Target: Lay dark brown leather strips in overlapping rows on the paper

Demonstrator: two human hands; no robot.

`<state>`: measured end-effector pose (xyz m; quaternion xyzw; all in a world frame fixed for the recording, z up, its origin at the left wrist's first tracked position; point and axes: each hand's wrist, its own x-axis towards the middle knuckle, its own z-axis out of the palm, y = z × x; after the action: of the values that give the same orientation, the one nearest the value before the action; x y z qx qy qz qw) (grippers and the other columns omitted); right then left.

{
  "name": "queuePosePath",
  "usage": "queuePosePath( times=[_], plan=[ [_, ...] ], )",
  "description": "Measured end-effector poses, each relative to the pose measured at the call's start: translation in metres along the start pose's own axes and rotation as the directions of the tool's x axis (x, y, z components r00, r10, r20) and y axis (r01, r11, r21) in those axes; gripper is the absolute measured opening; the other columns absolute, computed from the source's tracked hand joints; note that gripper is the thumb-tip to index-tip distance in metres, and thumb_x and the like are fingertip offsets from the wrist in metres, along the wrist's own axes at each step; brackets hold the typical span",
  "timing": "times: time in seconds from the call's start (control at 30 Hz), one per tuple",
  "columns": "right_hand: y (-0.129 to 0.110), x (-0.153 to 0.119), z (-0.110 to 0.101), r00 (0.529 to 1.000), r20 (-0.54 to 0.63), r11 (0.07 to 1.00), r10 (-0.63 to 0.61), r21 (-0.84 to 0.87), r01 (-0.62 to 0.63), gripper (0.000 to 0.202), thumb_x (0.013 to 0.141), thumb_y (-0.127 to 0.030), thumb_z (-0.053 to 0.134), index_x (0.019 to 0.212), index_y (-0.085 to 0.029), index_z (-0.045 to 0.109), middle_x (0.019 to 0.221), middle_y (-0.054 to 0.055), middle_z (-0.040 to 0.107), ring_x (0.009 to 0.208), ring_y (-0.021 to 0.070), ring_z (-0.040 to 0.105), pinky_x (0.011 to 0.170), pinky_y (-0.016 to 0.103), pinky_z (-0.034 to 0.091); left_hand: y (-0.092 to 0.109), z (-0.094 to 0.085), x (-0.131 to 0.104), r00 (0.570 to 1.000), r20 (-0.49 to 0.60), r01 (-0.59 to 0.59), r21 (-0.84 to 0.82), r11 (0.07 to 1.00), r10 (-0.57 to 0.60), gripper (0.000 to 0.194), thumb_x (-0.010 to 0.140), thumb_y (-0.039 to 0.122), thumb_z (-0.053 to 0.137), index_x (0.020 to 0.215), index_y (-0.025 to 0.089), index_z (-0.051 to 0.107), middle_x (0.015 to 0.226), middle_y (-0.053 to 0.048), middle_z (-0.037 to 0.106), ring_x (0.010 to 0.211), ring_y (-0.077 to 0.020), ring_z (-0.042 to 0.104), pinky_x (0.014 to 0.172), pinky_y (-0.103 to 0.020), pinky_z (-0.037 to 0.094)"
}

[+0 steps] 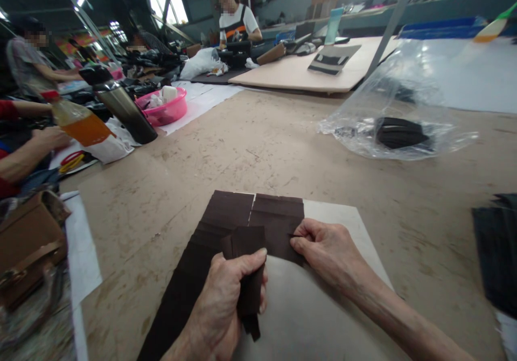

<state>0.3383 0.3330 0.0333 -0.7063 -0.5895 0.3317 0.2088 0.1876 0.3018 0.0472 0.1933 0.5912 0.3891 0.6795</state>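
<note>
My left hand (220,299) is closed around a small stack of dark brown strips (252,275), its thumb pressed on top. To its right, my right hand (323,245) pinches the right edge of a dark brown strip (278,226) lying on a pale sheet (335,226). Several more dark brown strips (202,237) lie overlapped in a column on the left part of that sheet. A pale, curved surface (299,302) fills the space below and between my hands; whether it belongs to the same sheet I cannot tell.
On the brown table (226,134) rest a clear plastic bag (363,108) with dark pieces, a steel bottle (121,105), an orange drink bottle (83,121) and a pink basin (169,108). Dark material (495,248) is stacked at right. A co-worker's arm (32,151) reaches in from the left.
</note>
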Motion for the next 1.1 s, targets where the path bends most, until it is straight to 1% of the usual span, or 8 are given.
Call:
queuePosePath(
  times=[0.33, 0.47, 0.57, 0.7, 0.8, 0.9, 1.0, 1.1],
  plan=[
    [0.000, 0.001, 0.000, 0.999, -0.019, 0.994, -0.027, -0.105, 0.024, 0.012, 0.062, -0.016, 0.046, 0.052, -0.020, 0.050, 0.044, -0.004, 0.047, 0.046, 0.0109, 0.045, 0.045, 0.021, 0.031, 0.000, 0.001, 0.000, 1.000, -0.006, 0.019, -0.018, 1.000, -0.019, 0.022, 0.066, 0.024, 0.063, 0.053, 0.010, 0.054, 0.047, 0.000, 0.049, 0.035, -0.0056, 0.039, 0.031, -0.018, 0.033],
    [-0.001, 0.000, 0.002, 0.999, -0.038, 0.981, -0.022, -0.193, 0.015, 0.011, 0.064, -0.017, 0.047, 0.055, -0.020, 0.053, 0.050, -0.001, 0.054, 0.051, 0.0127, 0.051, 0.049, 0.022, 0.033, 0.001, 0.002, 0.000, 1.000, -0.011, 0.009, -0.013, 1.000, -0.009, 0.022, 0.065, 0.024, 0.064, 0.051, 0.010, 0.053, 0.045, 0.000, 0.049, 0.034, -0.0058, 0.039, 0.030, -0.018, 0.032],
    [-0.005, -0.003, 0.006, 0.996, -0.088, 0.957, -0.015, -0.289, -0.011, 0.004, 0.065, -0.020, 0.051, 0.068, -0.019, 0.055, 0.060, 0.003, 0.060, 0.059, 0.0166, 0.055, 0.053, 0.024, 0.034, 0.001, 0.001, 0.000, 1.000, -0.011, 0.001, -0.010, 1.000, -0.001, 0.022, 0.065, 0.023, 0.063, 0.050, 0.011, 0.052, 0.045, 0.001, 0.049, 0.034, -0.0058, 0.038, 0.030, -0.018, 0.031],
    [-0.012, -0.008, 0.006, 0.987, -0.161, 0.899, -0.020, -0.434, -0.053, 0.020, 0.067, -0.022, 0.056, 0.086, -0.016, 0.051, 0.061, 0.008, 0.061, 0.061, 0.0237, 0.059, 0.050, 0.027, 0.029, 0.000, 0.000, -0.001, 1.000, -0.006, 0.001, -0.009, 1.000, -0.001, 0.022, 0.065, 0.023, 0.064, 0.050, 0.010, 0.053, 0.044, 0.001, 0.049, 0.034, -0.0056, 0.038, 0.031, -0.018, 0.032],
    [-0.011, -0.008, 0.002, 0.980, -0.200, 0.863, -0.020, -0.498, -0.084, 0.023, 0.069, -0.031, 0.058, 0.084, -0.016, 0.051, 0.060, 0.010, 0.061, 0.060, 0.0281, 0.060, 0.048, 0.028, 0.025, -0.001, 0.000, -0.002, 1.000, -0.014, 0.008, -0.012, 1.000, -0.008, 0.021, 0.064, 0.023, 0.064, 0.052, 0.010, 0.053, 0.045, 0.001, 0.049, 0.034, -0.0057, 0.039, 0.031, -0.018, 0.032],
    [-0.003, -0.008, -0.001, 0.971, -0.240, 0.860, -0.018, -0.498, -0.107, 0.028, 0.067, -0.042, 0.059, 0.080, -0.018, 0.051, 0.059, 0.009, 0.061, 0.061, 0.0291, 0.060, 0.046, 0.027, 0.025, 0.000, 0.000, -0.001, 1.000, -0.022, 0.010, -0.018, 1.000, -0.010, 0.019, 0.064, 0.022, 0.063, 0.053, 0.011, 0.053, 0.045, 0.001, 0.049, 0.034, -0.0059, 0.039, 0.031, -0.018, 0.032],
    [0.003, -0.012, 0.003, 0.956, -0.288, 0.876, -0.062, -0.475, -0.086, 0.030, 0.068, -0.042, 0.059, 0.083, -0.018, 0.051, 0.060, 0.007, 0.062, 0.059, 0.0284, 0.060, 0.045, 0.027, 0.025, 0.000, 0.000, 0.000, 1.000, 0.006, 0.010, -0.022, 1.000, -0.009, 0.020, 0.065, 0.022, 0.062, 0.052, 0.011, 0.052, 0.044, 0.001, 0.047, 0.034, -0.0055, 0.038, 0.031, -0.018, 0.031],
    [0.004, -0.018, 0.010, 0.934, -0.310, 0.892, -0.176, -0.453, 0.018, 0.020, 0.073, -0.031, 0.054, 0.088, -0.017, 0.052, 0.074, 0.008, 0.064, 0.064, 0.0256, 0.060, 0.047, 0.028, 0.027, -0.001, 0.000, 0.000, 0.999, 0.040, -0.007, -0.013, 1.000, 0.008, 0.022, 0.065, 0.022, 0.062, 0.051, 0.010, 0.051, 0.044, 0.001, 0.047, 0.034, -0.0053, 0.038, 0.031, -0.018, 0.030]
  ],
)
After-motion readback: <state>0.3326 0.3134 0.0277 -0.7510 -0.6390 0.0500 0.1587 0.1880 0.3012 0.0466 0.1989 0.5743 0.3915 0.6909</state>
